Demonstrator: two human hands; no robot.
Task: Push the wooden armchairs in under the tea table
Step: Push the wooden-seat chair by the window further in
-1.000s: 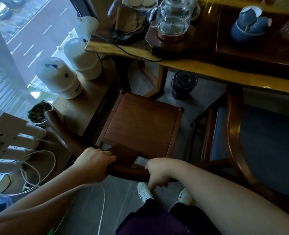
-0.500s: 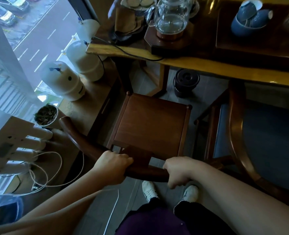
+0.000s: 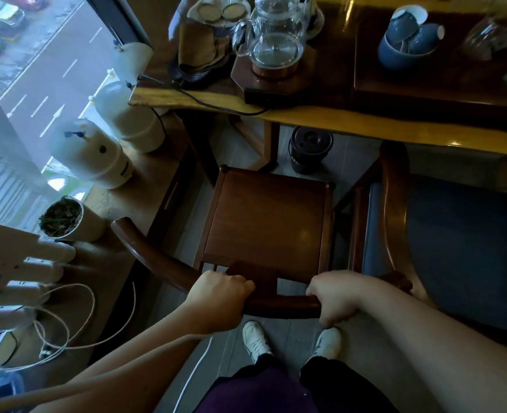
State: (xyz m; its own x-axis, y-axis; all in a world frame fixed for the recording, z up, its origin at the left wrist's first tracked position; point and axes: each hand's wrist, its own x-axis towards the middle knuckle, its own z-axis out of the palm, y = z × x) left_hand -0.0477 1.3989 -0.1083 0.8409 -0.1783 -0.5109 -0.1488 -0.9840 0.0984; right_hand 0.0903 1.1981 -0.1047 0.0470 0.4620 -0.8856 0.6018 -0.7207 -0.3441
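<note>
A dark wooden armchair (image 3: pixel 268 217) with a bare square seat stands in front of me, its front edge near the tea table (image 3: pixel 329 120). My left hand (image 3: pixel 219 299) and my right hand (image 3: pixel 334 296) both grip its curved back rail, one on each side of the centre splat. A second armchair (image 3: pixel 466 242) with a blue seat cushion stands to the right, its front partly under the table's edge. The yellow-edged tea table spans the top of the view.
On the table are a glass kettle (image 3: pixel 276 37) on a heater base, blue cups (image 3: pixel 407 40) and a cable. A dark round bin (image 3: pixel 310 149) sits under the table. White tanks (image 3: pixel 97 153), a plant pot (image 3: pixel 63 219) and loose cords line the window ledge on the left.
The armchair has slid forward toward the tea table with both hands on its back rail, and my feet have stepped after it.
</note>
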